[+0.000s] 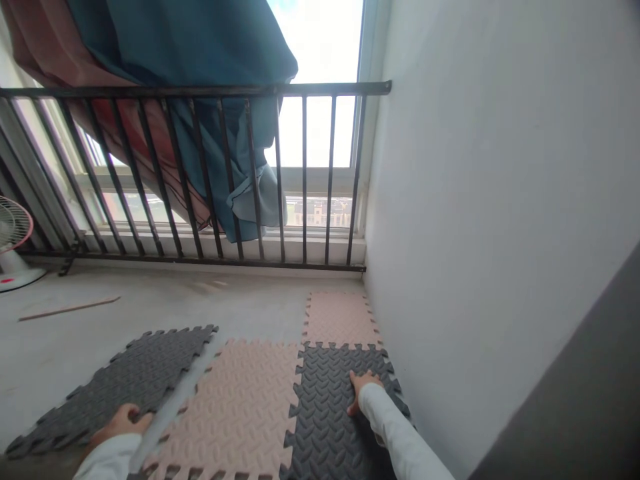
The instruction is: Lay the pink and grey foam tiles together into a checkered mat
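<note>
My left hand (120, 425) is at the near right edge of a loose dark grey foam mat tile (135, 373), its fingers curled at that edge. The tile is angled, with a strip of floor between it and a pink foam mat tile (245, 400). My right hand (365, 390) rests with fingers apart on another dark grey foam mat tile (325, 413). That tile meets the pink one along a toothed seam. Beyond it, a smaller-looking pink foam mat tile (341, 317) adjoins its far edge beside the wall.
A white wall (480, 200) rises close on the right. Black railing (200, 91) spans the window, with a blue and red curtain (200, 47) hanging behind it. At far left stands a fan (15, 247). A thin brown strip (70, 309) lies on the floor.
</note>
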The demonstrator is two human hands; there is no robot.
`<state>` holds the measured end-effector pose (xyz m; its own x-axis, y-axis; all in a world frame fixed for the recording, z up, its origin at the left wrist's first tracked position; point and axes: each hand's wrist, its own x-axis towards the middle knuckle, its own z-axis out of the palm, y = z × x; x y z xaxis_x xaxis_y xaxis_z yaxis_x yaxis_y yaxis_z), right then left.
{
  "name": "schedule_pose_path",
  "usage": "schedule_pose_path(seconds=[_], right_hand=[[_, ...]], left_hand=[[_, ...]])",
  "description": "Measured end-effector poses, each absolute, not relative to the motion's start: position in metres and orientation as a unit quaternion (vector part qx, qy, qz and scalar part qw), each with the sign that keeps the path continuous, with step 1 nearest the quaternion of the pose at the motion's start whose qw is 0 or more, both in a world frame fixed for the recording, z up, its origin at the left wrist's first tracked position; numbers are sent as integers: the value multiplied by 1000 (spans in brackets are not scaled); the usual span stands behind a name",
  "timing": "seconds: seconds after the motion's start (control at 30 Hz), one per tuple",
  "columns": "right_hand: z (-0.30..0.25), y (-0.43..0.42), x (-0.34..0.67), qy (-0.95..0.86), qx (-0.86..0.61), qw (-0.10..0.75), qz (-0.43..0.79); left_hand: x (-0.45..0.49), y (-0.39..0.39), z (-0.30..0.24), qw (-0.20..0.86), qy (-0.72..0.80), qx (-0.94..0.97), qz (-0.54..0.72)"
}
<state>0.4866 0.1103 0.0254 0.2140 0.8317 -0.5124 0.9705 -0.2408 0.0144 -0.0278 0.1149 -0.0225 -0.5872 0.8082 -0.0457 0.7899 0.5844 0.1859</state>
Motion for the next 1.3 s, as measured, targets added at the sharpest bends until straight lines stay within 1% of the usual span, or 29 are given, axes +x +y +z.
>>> schedule_pose_path(seconds=[0.1, 0.17, 0.2, 0.3, 0.43, 0.57, 0.77, 0.9, 1.0, 1.17, 1.3], right_hand=[[21, 112, 487, 580, 769, 164, -213], [16, 115, 488, 582, 764, 177, -213], [13, 116, 488, 584, 761, 188, -212], [3, 120, 490, 587, 754, 215, -204], [-9, 122, 493, 594, 751, 214, -194], [-16, 122, 496, 595, 753, 207, -190], [-14, 123, 496, 590, 752, 215, -200], [-7, 123, 494, 590, 749, 219, -207], [-4, 123, 493, 593, 747, 216, -207], [-3, 122, 493, 596, 747, 212, -204], [-1, 121, 494, 603, 740, 212, -208]], left_hand=[[19, 153, 9, 65, 877, 458, 128], [62, 178, 23, 83, 856, 489, 144], [84, 189, 27, 75, 853, 490, 161], [151, 216, 24, 77, 825, 526, 191], [226, 236, 7, 122, 779, 597, 149], [277, 243, -5, 131, 743, 644, 126], [300, 250, -12, 138, 720, 669, 121], [294, 252, -16, 155, 721, 658, 152], [291, 249, -16, 146, 725, 651, 169], [300, 243, -17, 115, 695, 707, 67], [308, 242, -17, 105, 680, 725, 30]])
